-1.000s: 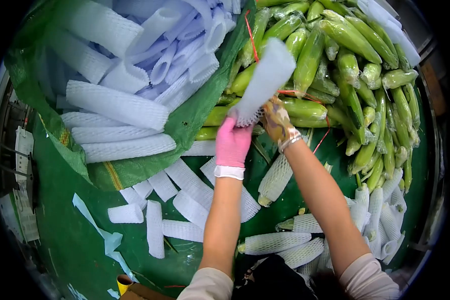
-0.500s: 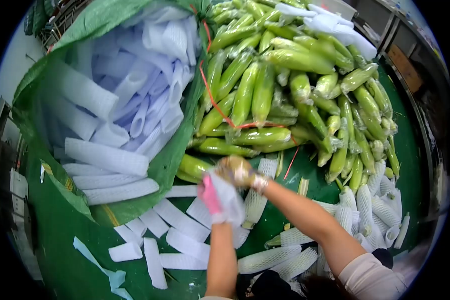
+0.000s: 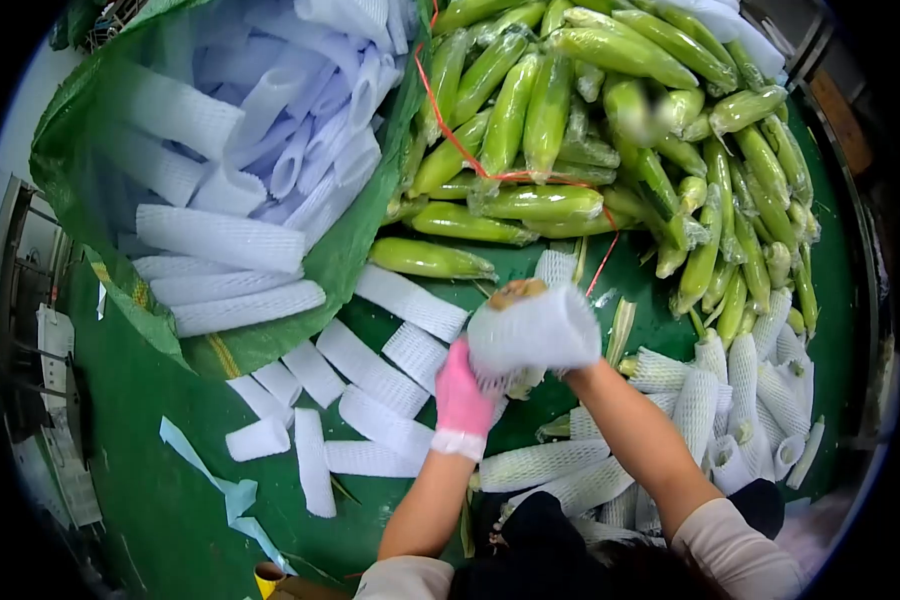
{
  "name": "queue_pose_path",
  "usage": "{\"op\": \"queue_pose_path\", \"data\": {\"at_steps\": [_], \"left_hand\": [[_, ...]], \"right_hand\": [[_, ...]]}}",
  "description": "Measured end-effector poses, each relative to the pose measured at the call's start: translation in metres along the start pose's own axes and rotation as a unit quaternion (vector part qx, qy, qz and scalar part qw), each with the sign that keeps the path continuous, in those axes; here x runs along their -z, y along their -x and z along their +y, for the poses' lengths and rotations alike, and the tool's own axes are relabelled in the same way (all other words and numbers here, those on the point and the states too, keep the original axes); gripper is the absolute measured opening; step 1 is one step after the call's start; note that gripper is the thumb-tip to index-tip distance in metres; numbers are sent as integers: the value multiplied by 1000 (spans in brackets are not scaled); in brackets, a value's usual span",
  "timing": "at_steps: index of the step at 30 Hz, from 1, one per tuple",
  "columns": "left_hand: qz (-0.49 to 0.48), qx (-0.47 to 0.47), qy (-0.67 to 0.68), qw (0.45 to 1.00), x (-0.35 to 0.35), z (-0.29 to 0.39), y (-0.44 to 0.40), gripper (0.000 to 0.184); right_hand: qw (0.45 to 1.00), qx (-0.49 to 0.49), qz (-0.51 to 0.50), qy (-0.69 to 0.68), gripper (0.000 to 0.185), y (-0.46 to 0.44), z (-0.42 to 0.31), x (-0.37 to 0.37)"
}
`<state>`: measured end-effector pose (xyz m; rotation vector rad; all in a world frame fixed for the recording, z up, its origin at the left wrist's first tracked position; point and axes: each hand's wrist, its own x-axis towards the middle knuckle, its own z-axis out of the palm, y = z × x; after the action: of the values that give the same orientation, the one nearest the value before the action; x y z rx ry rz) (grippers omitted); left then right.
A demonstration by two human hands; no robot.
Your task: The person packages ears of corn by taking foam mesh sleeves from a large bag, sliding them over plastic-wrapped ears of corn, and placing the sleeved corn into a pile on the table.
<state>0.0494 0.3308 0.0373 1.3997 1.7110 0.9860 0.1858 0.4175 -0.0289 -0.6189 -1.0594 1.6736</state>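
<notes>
Item: one white foam net sleeve point(image 3: 535, 335), held up in front of the person, above the green surface point(image 3: 160, 540). Left hand point(image 3: 465, 392), pink-gloved: closed on the sleeve's left end. Right hand point(image 3: 518, 291), in a patterned glove: largely hidden by the sleeve, its grip impossible to tell. Hands near each other, sleeve between.

Step, by judgement: sleeve in handling, its wide end apparently being spread or worked over the right hand. Next move called for a steady left pinch and an open mouth — the soft net could fold or snag on fingers.

Also listed: green sack point(image 3: 368, 225) of sleeves, toward the far left corner; wrapped green cobs point(image 3: 545, 115), heaped toward the far right; one cob point(image 3: 430, 258) beside the sack; loose sleeves point(image 3: 370, 365) left of the hands; netted cobs point(image 3: 545, 465) toward the near right.
</notes>
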Motion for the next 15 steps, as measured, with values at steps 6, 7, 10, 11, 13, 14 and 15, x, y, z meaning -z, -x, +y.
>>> {"op": "queue_pose_path", "data": {"at_steps": [6, 7, 10, 11, 13, 14, 15], "left_hand": [[173, 171, 500, 831, -66, -102, -73, 20], [176, 176, 495, 833, -70, -115, -68, 20], [135, 225, 621, 739, -69, -141, -66, 16], [117, 237, 661, 702, -66, -139, -67, 15], [58, 166, 370, 912, -61, -137, -63, 14], [34, 117, 190, 974, -58, -114, -53, 15], [30, 67, 1, 997, -55, -90, -42, 17]], "right_hand": [[790, -135, -22, 597, 24, -51, 20, 32], [765, -112, 15, 634, 24, -50, 24, 24], [733, -94, 31, 673, 31, -55, 25, 4], [744, -149, 10, 651, 36, -56, 15, -4], [796, -205, -55, 566, 49, -56, 10, 1], [854, -307, -97, 409, 52, -50, -6, 0], [870, -272, -91, 400, 58, -27, -49, -15]]}}
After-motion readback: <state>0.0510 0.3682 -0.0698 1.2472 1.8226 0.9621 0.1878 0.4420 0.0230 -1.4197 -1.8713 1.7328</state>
